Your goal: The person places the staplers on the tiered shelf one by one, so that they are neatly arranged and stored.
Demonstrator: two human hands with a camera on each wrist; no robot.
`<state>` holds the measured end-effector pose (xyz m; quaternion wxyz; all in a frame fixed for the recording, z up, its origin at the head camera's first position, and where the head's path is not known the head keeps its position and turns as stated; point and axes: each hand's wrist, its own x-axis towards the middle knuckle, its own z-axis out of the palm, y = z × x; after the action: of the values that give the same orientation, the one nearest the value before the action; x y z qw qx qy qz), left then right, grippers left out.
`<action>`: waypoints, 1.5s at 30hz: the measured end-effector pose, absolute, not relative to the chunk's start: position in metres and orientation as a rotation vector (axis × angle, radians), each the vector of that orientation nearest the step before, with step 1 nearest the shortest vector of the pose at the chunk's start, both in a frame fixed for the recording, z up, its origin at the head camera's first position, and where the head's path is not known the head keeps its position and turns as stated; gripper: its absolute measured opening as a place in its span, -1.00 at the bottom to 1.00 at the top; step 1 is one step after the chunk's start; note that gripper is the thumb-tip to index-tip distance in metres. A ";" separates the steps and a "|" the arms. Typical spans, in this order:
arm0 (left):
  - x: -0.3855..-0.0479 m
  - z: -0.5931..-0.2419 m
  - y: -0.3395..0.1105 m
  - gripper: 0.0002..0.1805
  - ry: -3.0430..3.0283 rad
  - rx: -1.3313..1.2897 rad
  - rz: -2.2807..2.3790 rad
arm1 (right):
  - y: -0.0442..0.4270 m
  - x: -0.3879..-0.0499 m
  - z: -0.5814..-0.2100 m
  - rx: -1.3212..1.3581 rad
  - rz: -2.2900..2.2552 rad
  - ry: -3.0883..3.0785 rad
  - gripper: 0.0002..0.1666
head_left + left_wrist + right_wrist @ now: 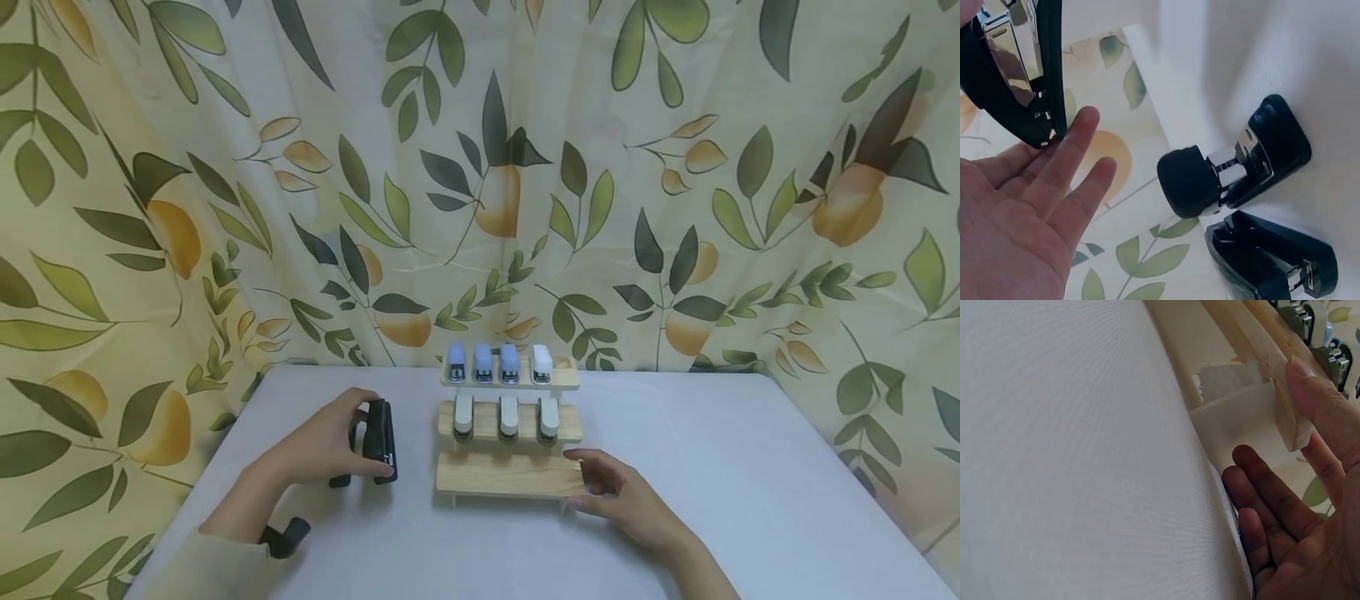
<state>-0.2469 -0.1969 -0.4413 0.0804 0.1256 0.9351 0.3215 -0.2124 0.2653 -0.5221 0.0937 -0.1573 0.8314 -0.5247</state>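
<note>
My left hand grips a black stapler above the table, left of a stepped wooden display rack. In the left wrist view this stapler is at the top left, partly cut off, with its metal magazine showing. Two more black staplers lie near that hand: one toward the right, the other below it. My right hand holds the right end of the rack's lowest shelf. Its thumb lies against the wooden board, while the lower fingers stay loosely bent beneath.
Blue staplers and a white stapler stand on the top shelf. Several pale staplers line the middle shelf. The white-covered table meets a leaf-and-fruit patterned curtain behind and at the sides.
</note>
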 end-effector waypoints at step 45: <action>-0.206 -0.452 -0.163 0.31 2.713 0.338 1.214 | 0.263 -0.214 -0.527 -0.391 -1.538 2.503 -0.24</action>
<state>-0.2063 -0.1626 -0.4522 0.0749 0.1128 0.9044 0.4047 -0.2141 0.2635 -0.5272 0.0890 -0.1314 0.8412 -0.5169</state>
